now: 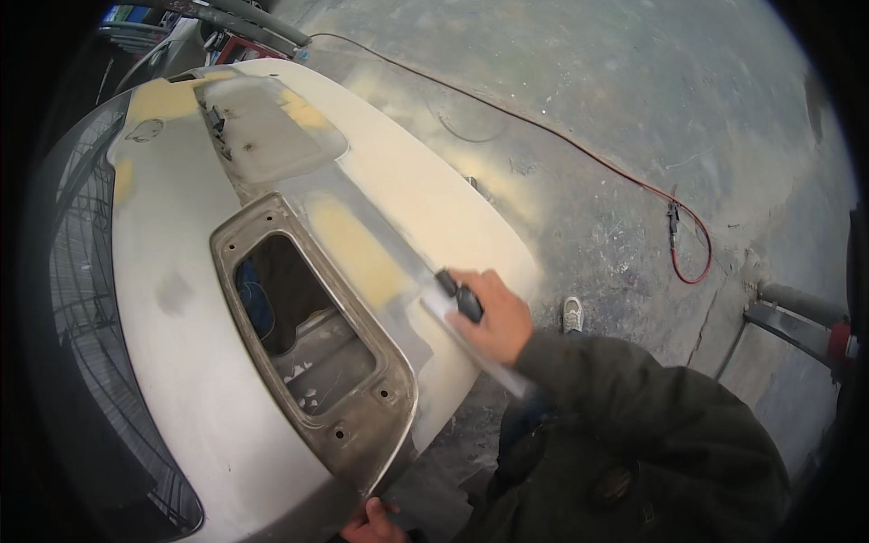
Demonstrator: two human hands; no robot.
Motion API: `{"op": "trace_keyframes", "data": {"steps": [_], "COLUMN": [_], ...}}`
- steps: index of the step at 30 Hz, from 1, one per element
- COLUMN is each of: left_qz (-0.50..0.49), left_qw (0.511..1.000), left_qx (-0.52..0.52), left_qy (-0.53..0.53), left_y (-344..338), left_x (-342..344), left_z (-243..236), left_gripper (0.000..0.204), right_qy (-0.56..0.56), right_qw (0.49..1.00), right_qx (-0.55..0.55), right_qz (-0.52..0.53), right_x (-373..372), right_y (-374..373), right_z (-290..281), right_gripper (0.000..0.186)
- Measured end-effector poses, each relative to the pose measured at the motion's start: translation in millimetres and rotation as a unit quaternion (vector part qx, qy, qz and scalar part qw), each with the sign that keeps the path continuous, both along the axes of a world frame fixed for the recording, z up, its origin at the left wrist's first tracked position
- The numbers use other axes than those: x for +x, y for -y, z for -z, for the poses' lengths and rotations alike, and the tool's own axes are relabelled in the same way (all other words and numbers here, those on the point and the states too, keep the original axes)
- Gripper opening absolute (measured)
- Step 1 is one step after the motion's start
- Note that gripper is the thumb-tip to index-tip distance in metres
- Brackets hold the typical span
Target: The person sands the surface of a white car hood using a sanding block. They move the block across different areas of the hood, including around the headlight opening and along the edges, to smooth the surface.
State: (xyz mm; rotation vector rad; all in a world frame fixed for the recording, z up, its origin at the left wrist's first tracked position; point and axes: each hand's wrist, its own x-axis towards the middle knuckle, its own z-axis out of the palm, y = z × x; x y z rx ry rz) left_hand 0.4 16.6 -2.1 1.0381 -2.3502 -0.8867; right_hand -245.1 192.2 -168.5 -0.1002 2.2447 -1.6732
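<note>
My right hand [493, 312] is closed round the black handle of a long, pale hand sanding block [437, 306]. The block lies against a grey and cream patched panel of a car body [172, 244], and its lower end is blurred. Beside it is a dull yellow filler patch [348, 249]. At the picture's lower edge my left hand [373, 523] is by the panel's bottom corner, fingers curled. Whether it grips the edge or something else is hidden. Between the hands is a bare, framed light opening [299, 308] with bolt holes.
A red-brown air hose [543, 131] runs over the grey concrete floor [615, 72] to a coupling at the right. Metal posts [801, 303] stand at the far right. The dark rear window [86, 362] fills the left side. A shoe [573, 314] shows beyond my right forearm.
</note>
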Motion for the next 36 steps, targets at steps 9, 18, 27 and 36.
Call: {"op": "trace_keyframes", "data": {"steps": [9, 18, 27, 36], "left_qz": [-0.012, -0.023, 0.014, 0.004], "left_qw": [1.0, 1.0, 0.999, 0.998], "left_qx": [-0.007, -0.015, -0.037, -0.062], "left_qy": [0.017, 0.011, 0.032, 0.027], "left_y": [-7.6, 7.8, 3.1, -2.4], "left_x": [-5.7, 5.2, -3.5, -7.3], "left_z": [-4.1, 0.3, -5.0, -5.7], "left_gripper": [0.04, 0.041, 0.049, 0.056], "right_qy": [0.017, 0.019, -0.001, 0.009], "right_qw": [1.0, 1.0, 1.0, 0.999], "right_qx": [-0.004, -0.008, -0.021, -0.036], "right_qz": [-0.019, -0.006, -0.003, -0.006], "right_x": [0.3, -3.4, 17.4, 23.9], "right_y": [-1.9, 3.8, 1.5, -2.9], "right_z": [-10.9, -6.8, -3.6, -1.7], "right_gripper": [0.056, 0.056, 0.055, 0.055]}}
